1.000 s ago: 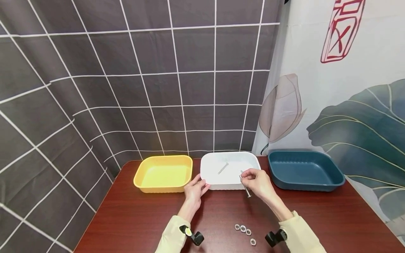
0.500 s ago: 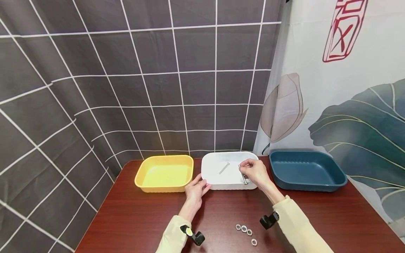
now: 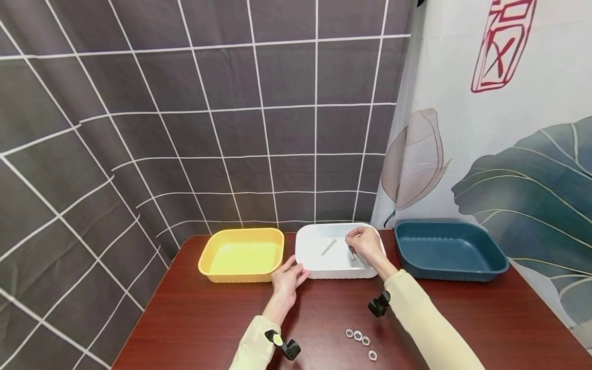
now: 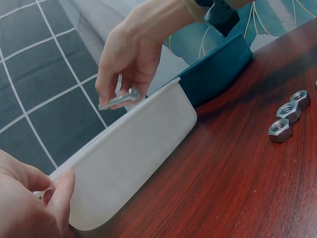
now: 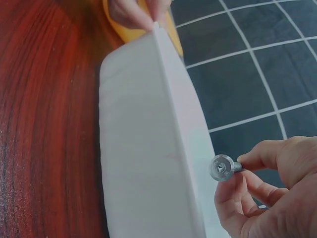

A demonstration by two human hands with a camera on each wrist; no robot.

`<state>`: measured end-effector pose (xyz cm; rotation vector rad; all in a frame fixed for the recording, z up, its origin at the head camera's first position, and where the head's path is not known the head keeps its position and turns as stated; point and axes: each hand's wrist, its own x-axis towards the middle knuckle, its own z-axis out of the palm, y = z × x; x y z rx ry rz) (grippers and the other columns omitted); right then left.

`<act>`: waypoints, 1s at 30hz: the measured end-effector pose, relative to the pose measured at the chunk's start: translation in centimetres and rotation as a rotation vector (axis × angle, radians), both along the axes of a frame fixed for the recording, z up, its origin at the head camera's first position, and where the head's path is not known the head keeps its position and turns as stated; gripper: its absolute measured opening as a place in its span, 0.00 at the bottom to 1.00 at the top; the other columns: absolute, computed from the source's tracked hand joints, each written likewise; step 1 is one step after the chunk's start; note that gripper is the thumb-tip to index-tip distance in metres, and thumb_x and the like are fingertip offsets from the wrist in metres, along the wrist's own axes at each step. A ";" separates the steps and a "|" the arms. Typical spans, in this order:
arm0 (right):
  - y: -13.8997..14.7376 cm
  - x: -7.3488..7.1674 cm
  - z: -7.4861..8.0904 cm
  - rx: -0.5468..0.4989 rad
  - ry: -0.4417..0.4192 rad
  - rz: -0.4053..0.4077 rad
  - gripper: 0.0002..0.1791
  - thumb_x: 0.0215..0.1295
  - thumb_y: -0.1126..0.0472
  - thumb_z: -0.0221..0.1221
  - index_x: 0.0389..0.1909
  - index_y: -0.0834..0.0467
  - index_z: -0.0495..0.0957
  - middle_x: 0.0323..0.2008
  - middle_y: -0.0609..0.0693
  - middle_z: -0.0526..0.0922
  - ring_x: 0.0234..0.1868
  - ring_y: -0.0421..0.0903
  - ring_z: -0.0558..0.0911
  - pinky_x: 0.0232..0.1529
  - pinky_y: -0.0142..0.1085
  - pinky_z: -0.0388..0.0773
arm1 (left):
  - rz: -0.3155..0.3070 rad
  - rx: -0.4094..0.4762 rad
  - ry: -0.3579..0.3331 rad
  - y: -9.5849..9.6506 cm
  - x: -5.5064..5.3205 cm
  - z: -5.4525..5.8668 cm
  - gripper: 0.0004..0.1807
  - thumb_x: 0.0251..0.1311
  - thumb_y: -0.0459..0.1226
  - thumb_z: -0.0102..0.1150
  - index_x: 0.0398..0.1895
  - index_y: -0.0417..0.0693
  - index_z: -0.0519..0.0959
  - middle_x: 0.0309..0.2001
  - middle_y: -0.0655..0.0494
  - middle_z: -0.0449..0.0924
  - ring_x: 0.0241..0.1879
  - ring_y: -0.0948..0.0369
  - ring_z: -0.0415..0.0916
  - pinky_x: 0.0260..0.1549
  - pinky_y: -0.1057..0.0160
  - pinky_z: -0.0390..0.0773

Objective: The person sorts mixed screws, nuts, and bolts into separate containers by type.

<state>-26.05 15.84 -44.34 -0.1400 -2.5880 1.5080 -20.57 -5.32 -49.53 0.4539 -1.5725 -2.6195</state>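
My right hand [image 3: 367, 245] is over the white tray [image 3: 319, 274], pinching a metal bolt [image 3: 350, 253] between thumb and fingers. Its round head with a hex socket faces the camera in the right wrist view, where the bolt [image 5: 222, 168] hangs beside the tray's rim. Another bolt [image 3: 329, 247] lies slanted on the tray floor. A further slender metal piece [image 3: 363, 260] shows partly beneath the right hand. At the tray's near left corner, my left hand [image 3: 284, 281] pinches the rim; the left wrist view shows thumb and finger on the wall there.
Left of the white tray sits a yellow tray [image 3: 213, 276], close to the left hand. A dark blue tray [image 3: 455, 275] stands at the right. Several hex nuts [image 3: 358, 335] lie on the red-brown table [image 3: 194, 324] nearer the front. A grey gridded curtain [image 3: 287, 128] hangs behind.
My right hand has carried the bolt forward and slightly left, from over the tray's front edge to above its inside. My left hand keeps its hold on the rim.
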 end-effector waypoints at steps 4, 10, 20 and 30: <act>-0.1 -0.5 -0.9 0.011 -0.016 0.016 0.04 0.54 0.70 0.60 0.29 0.68 0.81 0.19 0.51 0.77 0.18 0.41 0.76 0.19 0.26 0.76 | -0.003 0.003 -0.003 0.1 0.1 -0.2 0.28 0.61 0.18 0.55 0.66 0.24 0.67 0.39 0.43 0.76 0.28 0.60 0.81 0.41 0.60 0.88; 0.1 -0.7 -1.8 0.092 -0.017 0.000 0.03 0.52 0.68 0.61 0.26 0.65 0.81 0.17 0.49 0.78 0.16 0.40 0.75 0.17 0.27 0.71 | -0.002 0.007 0.009 0.2 -0.1 -0.4 0.28 0.60 0.18 0.55 0.65 0.23 0.68 0.37 0.42 0.75 0.27 0.61 0.80 0.39 0.61 0.88; 0.1 -0.6 -2.0 0.086 -0.001 0.007 0.03 0.50 0.69 0.61 0.24 0.66 0.81 0.15 0.47 0.77 0.13 0.38 0.75 0.14 0.25 0.72 | 0.004 0.008 0.013 0.2 -0.1 -0.3 0.28 0.59 0.17 0.54 0.65 0.23 0.68 0.37 0.43 0.75 0.26 0.60 0.80 0.39 0.61 0.88; 0.5 -0.1 -1.6 0.097 -0.037 -0.007 0.04 0.55 0.68 0.58 0.28 0.64 0.81 0.20 0.51 0.79 0.15 0.42 0.77 0.18 0.28 0.73 | 0.001 0.009 0.006 0.0 -0.1 -0.1 0.28 0.61 0.18 0.54 0.67 0.24 0.66 0.35 0.43 0.73 0.27 0.60 0.81 0.40 0.61 0.88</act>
